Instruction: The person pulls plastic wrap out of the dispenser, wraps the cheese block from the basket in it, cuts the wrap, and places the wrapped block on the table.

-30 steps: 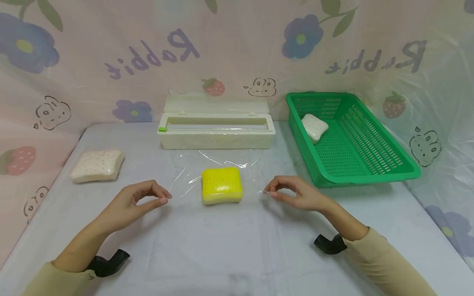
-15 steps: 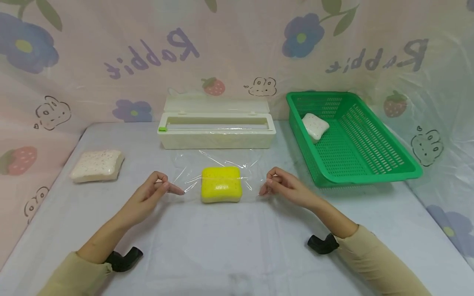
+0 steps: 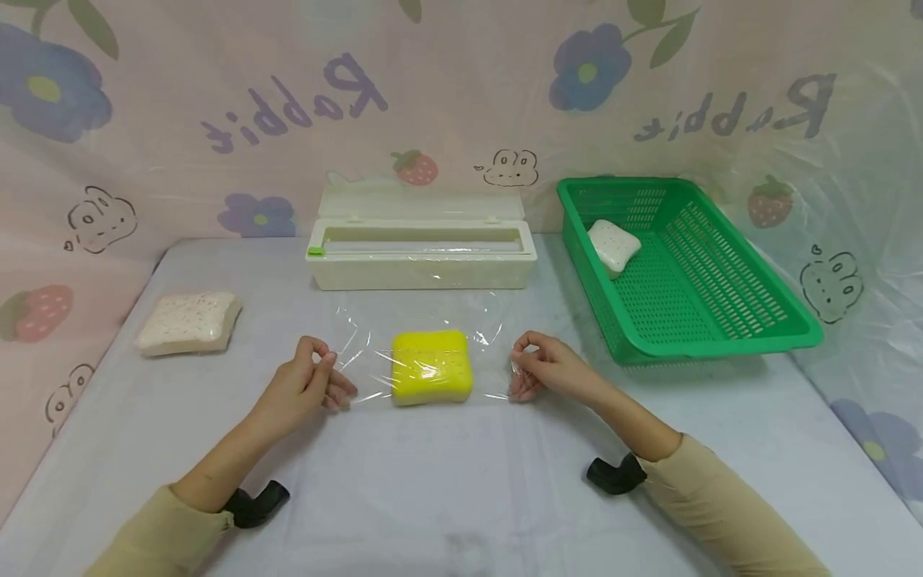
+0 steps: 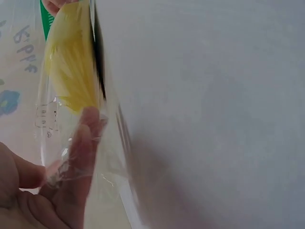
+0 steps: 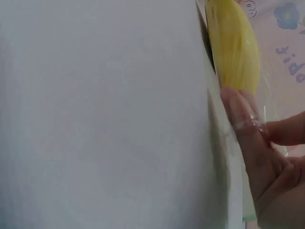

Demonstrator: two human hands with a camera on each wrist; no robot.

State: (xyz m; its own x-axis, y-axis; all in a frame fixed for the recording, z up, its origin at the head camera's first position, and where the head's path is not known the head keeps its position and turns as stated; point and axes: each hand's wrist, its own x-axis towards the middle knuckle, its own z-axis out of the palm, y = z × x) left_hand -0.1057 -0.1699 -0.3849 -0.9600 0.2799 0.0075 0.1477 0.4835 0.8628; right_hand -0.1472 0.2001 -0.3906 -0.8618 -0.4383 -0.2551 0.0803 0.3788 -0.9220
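A yellow sponge-like, pillow-shaped block point(image 3: 431, 367) lies mid-table, with clear cling film point(image 3: 371, 353) over and around it. Left of the block, my left hand point(image 3: 303, 385) pinches the film between thumb and forefinger, its other fingers stretched toward the block. Opposite, my right hand point(image 3: 551, 370) pinches the film the same way. Both wrist views show the film bunched at the fingers and the yellow block point(image 4: 71, 57) just beyond the fingertips. Behind stands a white cling film dispenser point(image 3: 421, 274) with its lid up; the film runs toward it.
A speckled white block point(image 3: 189, 322) lies at the left. At the back right stands a green perforated basket point(image 3: 714, 353) with a white block point(image 3: 613, 247) inside. A patterned curtain point(image 3: 447, 88) closes off the back and sides.
Both hands have moved slightly inward, and their lower fingers have stretched toward the yellow block. The film edge now crosses higher on the block, which has shifted slightly.
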